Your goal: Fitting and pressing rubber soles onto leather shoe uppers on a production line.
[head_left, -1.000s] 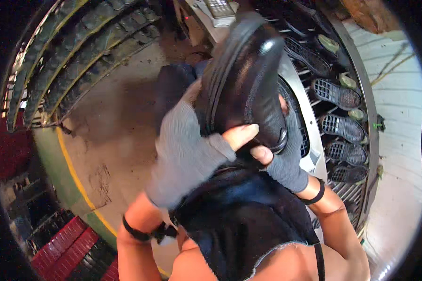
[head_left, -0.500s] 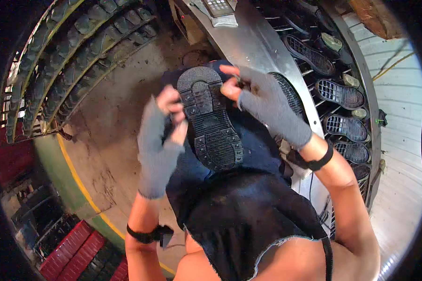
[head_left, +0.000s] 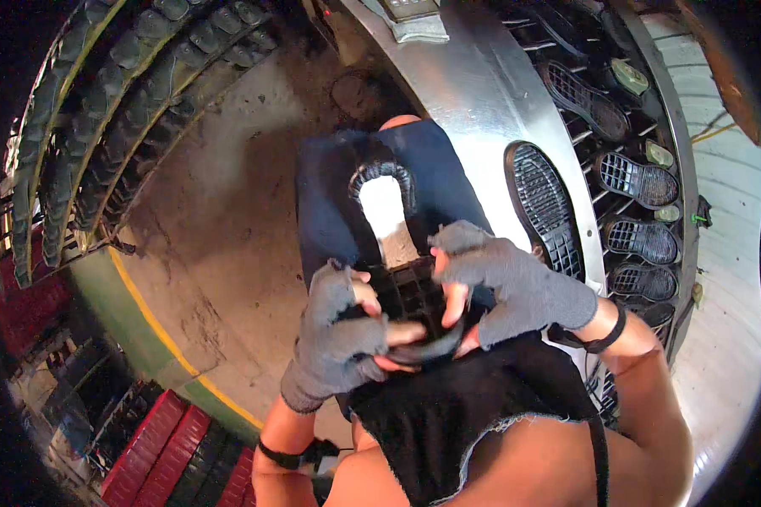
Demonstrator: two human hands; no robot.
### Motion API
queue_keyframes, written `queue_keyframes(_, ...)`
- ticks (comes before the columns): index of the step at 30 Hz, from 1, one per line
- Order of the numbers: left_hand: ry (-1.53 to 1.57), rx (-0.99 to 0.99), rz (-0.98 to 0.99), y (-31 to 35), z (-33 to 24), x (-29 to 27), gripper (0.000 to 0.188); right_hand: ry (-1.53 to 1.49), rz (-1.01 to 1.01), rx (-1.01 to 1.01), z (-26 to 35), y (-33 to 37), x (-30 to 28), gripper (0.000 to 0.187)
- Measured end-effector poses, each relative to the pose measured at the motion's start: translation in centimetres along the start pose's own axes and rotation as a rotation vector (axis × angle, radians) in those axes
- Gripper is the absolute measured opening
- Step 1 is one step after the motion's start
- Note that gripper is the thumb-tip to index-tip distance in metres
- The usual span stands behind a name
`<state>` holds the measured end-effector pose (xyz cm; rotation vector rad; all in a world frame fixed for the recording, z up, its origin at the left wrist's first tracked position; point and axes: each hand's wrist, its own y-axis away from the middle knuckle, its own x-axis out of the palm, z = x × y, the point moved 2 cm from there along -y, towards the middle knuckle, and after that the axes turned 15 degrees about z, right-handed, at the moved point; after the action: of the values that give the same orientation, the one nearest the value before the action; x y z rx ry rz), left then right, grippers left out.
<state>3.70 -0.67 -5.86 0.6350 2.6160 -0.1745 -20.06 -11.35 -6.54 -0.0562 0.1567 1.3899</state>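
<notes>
A black shoe sole [head_left: 408,296] lies across my lap, inner face up, showing a black grid at the near end. Its far end has a raised black rim around a white and beige area [head_left: 382,207]. My left hand [head_left: 336,325], in a grey fingerless glove, grips the sole's near left edge, fingers curled over the rim. From the right, my right hand [head_left: 511,287], gloved alike, closes on the other side with thumb and fingers at the rim. The near end looks curled up between my hands. My fingers hide part of both edges.
Another black sole [head_left: 545,211] rests on the metal bench [head_left: 482,93] to my right. Beyond it, a rack [head_left: 689,220] holds several soles. Tiered racks of dark shoe-shaped pieces [head_left: 127,110] stand at the left. Red and black ridged pieces [head_left: 156,448] lie lower left.
The sole lay tread side up before; now its inner face shows. My hands, earlier lifted at its sides, have moved nearer to me and closed on its near end.
</notes>
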Motion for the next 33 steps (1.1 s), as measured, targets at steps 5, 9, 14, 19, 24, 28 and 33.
queue_keyframes(5, 0.041, -0.259, -0.241, -4.6, 1.8, -0.8, 0.055, -0.491, -0.531, 0.197, -1.1, -2.7, -1.2, 0.035)
queue_keyframes(9, 0.250, -0.366, -0.302, -7.2, 3.3, -1.0, 0.052, -0.308, -0.535, 0.253, -2.5, -3.8, -2.5, 0.037)
queue_keyframes(14, 0.319, -0.443, -0.257, -8.1, 5.7, -1.9, 0.052, -0.200, -0.480, 0.216, -5.8, -4.5, -4.5, 0.043)
queue_keyframes(19, 0.419, -0.454, -0.107, -9.5, 7.5, -3.7, 0.063, -0.361, -0.431, 0.154, -6.8, -6.0, -7.2, 0.054)
queue_keyframes(24, 0.535, -0.307, -0.003, -9.0, 7.7, -3.6, 0.093, -0.331, -0.252, 0.147, -4.1, -6.0, -6.6, 0.067)
queue_keyframes(28, 0.504, -0.032, -0.079, -6.7, 3.8, -1.7, 0.125, 0.018, -0.338, -0.044, 0.2, -3.2, -2.8, 0.069)
queue_keyframes(33, 0.481, 0.215, 0.020, -9.6, -4.6, -0.3, 0.092, -1.041, -0.416, 0.267, 0.8, 3.4, -2.1, 0.086)
